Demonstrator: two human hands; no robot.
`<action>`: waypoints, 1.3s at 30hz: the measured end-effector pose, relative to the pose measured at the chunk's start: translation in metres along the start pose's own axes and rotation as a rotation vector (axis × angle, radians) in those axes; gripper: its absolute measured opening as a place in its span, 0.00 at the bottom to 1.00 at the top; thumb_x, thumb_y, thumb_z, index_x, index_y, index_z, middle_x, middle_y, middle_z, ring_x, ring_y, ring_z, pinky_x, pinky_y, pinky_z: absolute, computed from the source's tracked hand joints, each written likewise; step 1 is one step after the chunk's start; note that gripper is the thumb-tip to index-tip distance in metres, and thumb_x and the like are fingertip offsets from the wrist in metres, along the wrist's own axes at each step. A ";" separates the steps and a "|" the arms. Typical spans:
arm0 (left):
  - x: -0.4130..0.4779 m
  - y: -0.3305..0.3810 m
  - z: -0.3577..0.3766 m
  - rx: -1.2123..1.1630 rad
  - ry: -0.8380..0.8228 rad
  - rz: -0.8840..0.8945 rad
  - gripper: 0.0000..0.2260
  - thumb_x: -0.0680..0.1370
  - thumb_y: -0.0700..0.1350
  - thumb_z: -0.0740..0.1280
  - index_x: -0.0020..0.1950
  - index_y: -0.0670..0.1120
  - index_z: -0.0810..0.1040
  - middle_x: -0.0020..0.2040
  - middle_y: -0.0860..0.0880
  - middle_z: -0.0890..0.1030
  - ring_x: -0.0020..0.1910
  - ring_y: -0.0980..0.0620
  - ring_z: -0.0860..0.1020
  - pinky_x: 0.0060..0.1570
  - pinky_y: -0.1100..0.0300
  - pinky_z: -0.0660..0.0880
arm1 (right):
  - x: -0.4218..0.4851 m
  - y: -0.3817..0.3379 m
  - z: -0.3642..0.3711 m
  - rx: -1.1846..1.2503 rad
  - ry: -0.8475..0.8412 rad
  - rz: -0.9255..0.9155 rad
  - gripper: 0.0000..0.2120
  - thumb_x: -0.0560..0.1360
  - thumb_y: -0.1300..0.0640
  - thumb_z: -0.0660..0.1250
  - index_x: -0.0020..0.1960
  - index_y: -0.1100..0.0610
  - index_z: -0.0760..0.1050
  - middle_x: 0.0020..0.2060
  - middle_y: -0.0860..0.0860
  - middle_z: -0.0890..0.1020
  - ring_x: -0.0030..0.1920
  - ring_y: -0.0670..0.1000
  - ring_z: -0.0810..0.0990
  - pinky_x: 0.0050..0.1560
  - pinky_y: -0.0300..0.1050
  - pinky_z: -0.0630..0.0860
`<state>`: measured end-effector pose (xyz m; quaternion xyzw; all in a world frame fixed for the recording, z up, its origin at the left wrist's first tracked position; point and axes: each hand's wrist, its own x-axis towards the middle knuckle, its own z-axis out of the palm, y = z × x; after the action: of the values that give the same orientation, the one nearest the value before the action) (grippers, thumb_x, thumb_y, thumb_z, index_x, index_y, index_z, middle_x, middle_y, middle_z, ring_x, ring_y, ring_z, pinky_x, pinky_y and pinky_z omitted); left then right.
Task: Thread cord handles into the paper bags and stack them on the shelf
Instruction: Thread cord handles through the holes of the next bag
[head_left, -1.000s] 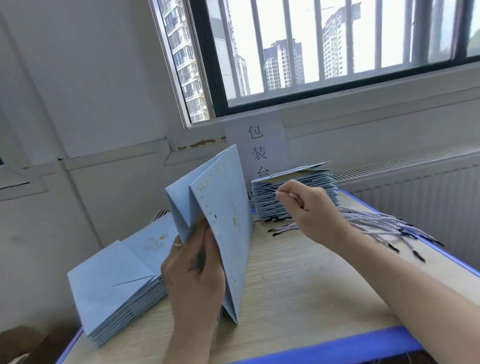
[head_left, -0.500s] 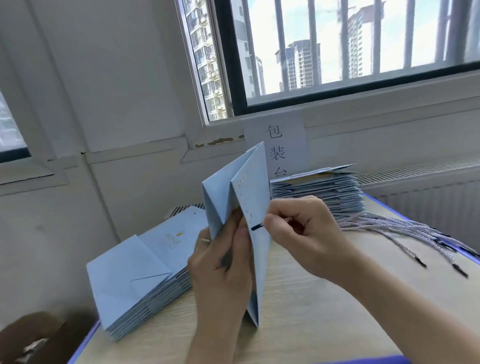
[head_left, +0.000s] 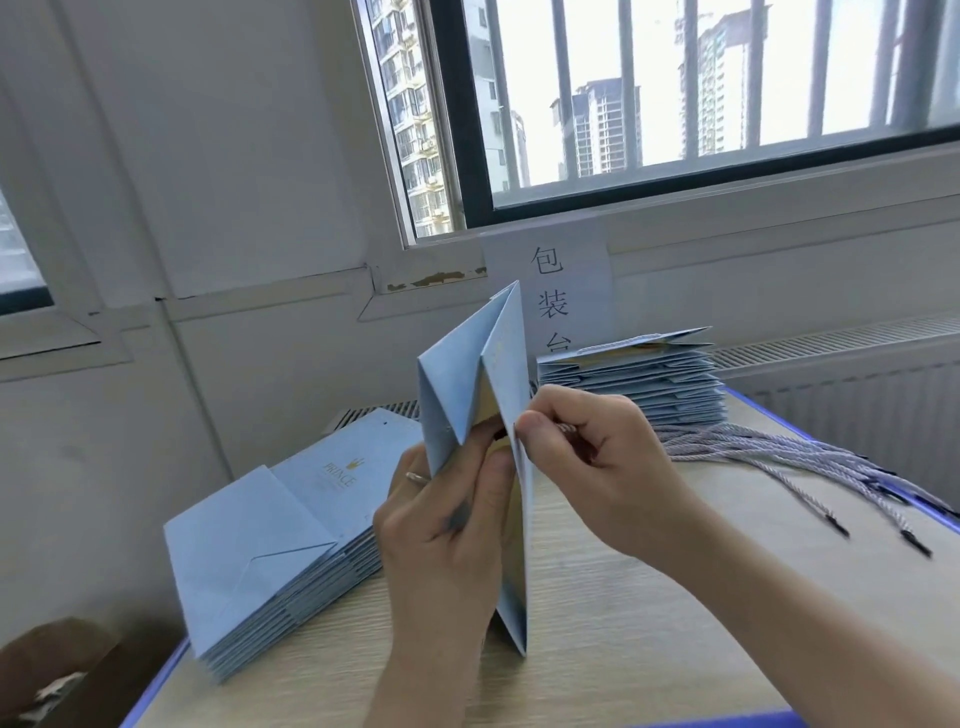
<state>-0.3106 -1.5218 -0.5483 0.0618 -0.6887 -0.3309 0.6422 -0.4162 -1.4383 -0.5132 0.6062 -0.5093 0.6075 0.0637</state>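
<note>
A light blue paper bag (head_left: 465, 384) stands folded and upright on the wooden table (head_left: 649, 597). My left hand (head_left: 447, 525) grips its near panel from the left, fingers reaching inside the fold. My right hand (head_left: 587, 457) pinches a pale twisted cord (head_left: 566, 428) against the bag's right panel near the top edge; the cord's tip is hidden by my thumb. A bundle of loose cords (head_left: 779, 457) with black tips lies on the table to the right.
A stack of flat blue bags (head_left: 270, 540) lies at the left of the table. Another stack of bags (head_left: 639, 382) sits at the back under a paper sign (head_left: 550, 291). The wall and a window rise behind; a radiator runs along the right.
My right hand brought a cord from the far stack over to the bag's right panel and now presses it there. The bag turned more edge-on to me.
</note>
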 end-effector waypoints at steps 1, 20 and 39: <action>0.000 0.000 0.000 -0.007 0.012 0.008 0.12 0.73 0.56 0.67 0.52 0.73 0.80 0.46 0.61 0.83 0.46 0.56 0.81 0.41 0.70 0.74 | 0.000 0.001 0.000 -0.008 -0.001 -0.011 0.15 0.80 0.53 0.61 0.34 0.46 0.69 0.26 0.45 0.65 0.27 0.45 0.61 0.28 0.39 0.60; -0.004 0.003 -0.013 0.246 0.004 0.026 0.06 0.73 0.52 0.65 0.46 0.57 0.82 0.39 0.48 0.81 0.37 0.54 0.78 0.35 0.71 0.71 | -0.015 0.038 -0.051 -0.751 -0.369 0.491 0.33 0.83 0.36 0.45 0.37 0.55 0.77 0.29 0.46 0.79 0.35 0.49 0.76 0.38 0.45 0.70; -0.017 -0.013 -0.032 0.333 -0.332 -0.135 0.06 0.67 0.56 0.65 0.30 0.62 0.79 0.28 0.52 0.77 0.31 0.53 0.73 0.30 0.68 0.66 | -0.012 0.027 -0.062 0.164 -0.483 0.679 0.14 0.74 0.65 0.73 0.35 0.58 0.70 0.27 0.49 0.73 0.28 0.48 0.71 0.28 0.36 0.67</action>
<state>-0.2821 -1.5351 -0.5708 0.1575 -0.8242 -0.2607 0.4774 -0.4736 -1.4011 -0.5213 0.5322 -0.6301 0.4731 -0.3097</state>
